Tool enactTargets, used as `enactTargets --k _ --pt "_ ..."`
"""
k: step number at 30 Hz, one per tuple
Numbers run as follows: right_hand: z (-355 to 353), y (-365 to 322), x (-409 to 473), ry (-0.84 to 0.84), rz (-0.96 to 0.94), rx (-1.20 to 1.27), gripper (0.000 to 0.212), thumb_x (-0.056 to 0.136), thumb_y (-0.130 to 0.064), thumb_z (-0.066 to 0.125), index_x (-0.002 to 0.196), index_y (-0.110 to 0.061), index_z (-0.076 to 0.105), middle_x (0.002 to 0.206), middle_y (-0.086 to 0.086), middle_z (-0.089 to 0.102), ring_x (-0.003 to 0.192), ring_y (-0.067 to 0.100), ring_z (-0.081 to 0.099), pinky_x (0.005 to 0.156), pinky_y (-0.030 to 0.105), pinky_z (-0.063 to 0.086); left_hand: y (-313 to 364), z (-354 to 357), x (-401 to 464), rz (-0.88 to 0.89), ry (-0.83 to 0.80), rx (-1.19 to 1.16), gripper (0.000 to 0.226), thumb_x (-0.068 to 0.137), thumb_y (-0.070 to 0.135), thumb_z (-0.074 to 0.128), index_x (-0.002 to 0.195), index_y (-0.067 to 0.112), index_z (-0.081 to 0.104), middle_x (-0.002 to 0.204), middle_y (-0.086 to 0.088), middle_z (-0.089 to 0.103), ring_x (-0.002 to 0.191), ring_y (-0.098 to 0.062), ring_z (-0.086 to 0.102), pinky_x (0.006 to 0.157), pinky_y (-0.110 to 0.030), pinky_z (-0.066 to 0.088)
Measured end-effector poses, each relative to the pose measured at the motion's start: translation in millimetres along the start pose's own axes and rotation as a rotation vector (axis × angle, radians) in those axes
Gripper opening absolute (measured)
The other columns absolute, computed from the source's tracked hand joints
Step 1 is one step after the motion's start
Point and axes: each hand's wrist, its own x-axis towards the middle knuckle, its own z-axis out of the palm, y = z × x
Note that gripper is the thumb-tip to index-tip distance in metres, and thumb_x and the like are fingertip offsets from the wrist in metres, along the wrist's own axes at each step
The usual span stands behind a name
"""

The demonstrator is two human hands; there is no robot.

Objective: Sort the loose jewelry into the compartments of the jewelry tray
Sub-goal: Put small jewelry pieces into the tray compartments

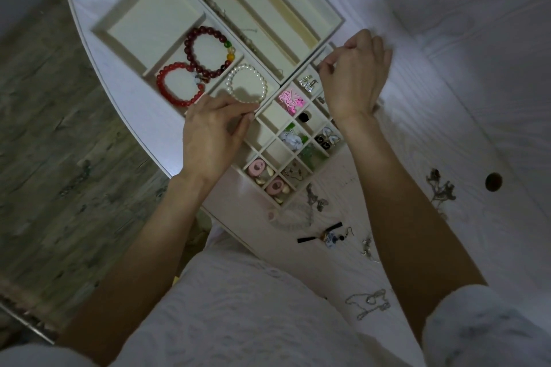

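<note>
Left hand (213, 135) pinches the pearl bracelet (247, 83) – right hand (356, 77) curled over the jewelry tray (98, 27) (contents hidden).

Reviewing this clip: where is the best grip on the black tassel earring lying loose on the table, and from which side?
Pinch the thin hook of the black tassel earring from above: it lies flat on the table, apart from other pieces, and the wire curves up at its right end.

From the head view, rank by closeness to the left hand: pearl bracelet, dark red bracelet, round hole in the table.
1. Pearl bracelet: just above the left hand, at its fingertips.
2. Dark red bracelet: farther up the tray.
3. Round hole: far right on the table.
</note>
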Motion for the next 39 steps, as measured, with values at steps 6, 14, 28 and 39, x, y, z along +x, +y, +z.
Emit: enactTargets --k 6,14,28,39 --pt "3 -4 -6 0.041 0.125 0.021 0.019 0.088 -0.028 0.058 0.096 -0.021 0.074 0.106 0.0 0.059 0.105 0.019 0.047 0.093 0.026 0.015 1 -1 1 0.004 0.003 0.004 0.018 0.09 0.021 0.063 0.107 0.019 0.072 0.093 -0.001 0.07 0.082 -0.021 0.061 0.077 -0.045 0.048" --pt "4 -8 -5 0.035 0.183 0.024 0.02 0.088 -0.03 0.058 0.094 -0.021 0.074 0.107 0.0 0.06 0.107 0.02 0.047 0.09 0.027 0.016 3 -2 1 0.006 -0.004 0.005 0.018 0.091 0.02 0.063 0.106 0.018 0.072 0.093 -0.001 0.07 0.082 -0.022 0.06 0.077 -0.046 0.048" --pt "-27 28 -44 0.158 0.025 0.372 0.014 0.084 -0.027 0.064 0.089 -0.016 0.072 0.093 0.005 0.061 0.094 0.023 0.052 0.084 0.02 0.028 11 5 0 0.023 0.043 0.107 0.024 0.088 0.013 0.061 0.111 0.015 0.068 0.098 -0.007 0.066 0.089 -0.026 0.059 0.081 -0.04 0.045" --pt "-29 121 -187 -0.211 0.399 0.448 0.041 0.085 -0.018 0.067 0.123 -0.011 0.054 0.099 0.004 0.052 0.088 0.014 0.047 0.079 0.027 0.039 19 7 -1 -0.019 0.009 0.08 0.025 0.088 0.011 0.058 0.111 0.015 0.067 0.098 -0.01 0.064 0.082 -0.028 0.06 0.073 -0.044 0.051"
